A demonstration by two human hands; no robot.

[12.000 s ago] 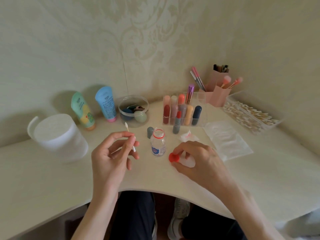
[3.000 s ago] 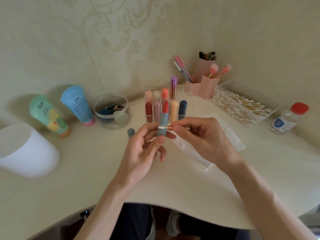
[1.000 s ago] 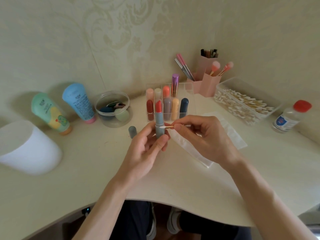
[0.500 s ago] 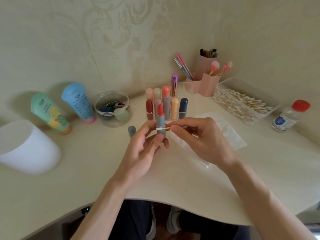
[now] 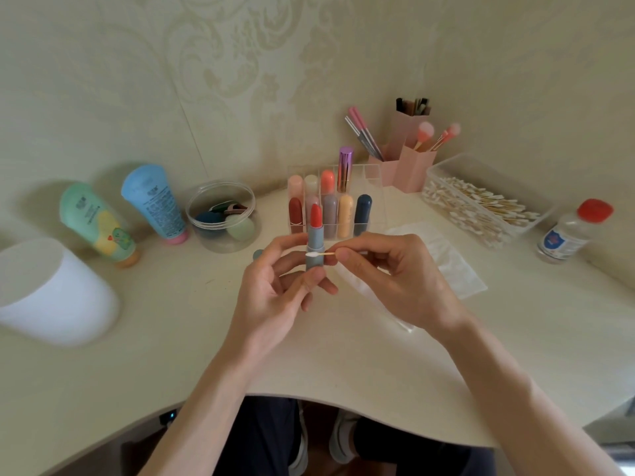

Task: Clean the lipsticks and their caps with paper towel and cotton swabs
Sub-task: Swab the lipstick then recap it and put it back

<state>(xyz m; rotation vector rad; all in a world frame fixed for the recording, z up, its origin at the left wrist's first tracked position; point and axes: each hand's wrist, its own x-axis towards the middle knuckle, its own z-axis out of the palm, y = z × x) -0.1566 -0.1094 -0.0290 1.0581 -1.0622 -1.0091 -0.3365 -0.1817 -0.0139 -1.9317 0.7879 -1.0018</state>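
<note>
My left hand (image 5: 275, 297) holds an uncapped lipstick (image 5: 315, 240) upright above the desk; its tube is grey-blue and its bullet is red. My right hand (image 5: 395, 280) pinches a cotton swab (image 5: 318, 254) by its wooden stem, and the white tip lies against the tube's side. The lipstick's grey cap (image 5: 257, 254) stands on the desk behind my left hand, mostly hidden. Several capped lipsticks stand in a clear organizer (image 5: 372, 190) beyond my hands. A paper towel (image 5: 453, 266) lies flat under and to the right of my right hand.
A clear box of cotton swabs (image 5: 481, 207) and a red-capped bottle (image 5: 570, 231) sit at the right. Pink brush holders (image 5: 410, 159) stand at the back. At the left are a clear tub of sponges (image 5: 223, 214), two tubes (image 5: 154, 201) and a white roll (image 5: 51, 293).
The swab tip has slid down the lipstick tube from near the collar to mid-body. My left hand keeps the lipstick upright in much the same spot.
</note>
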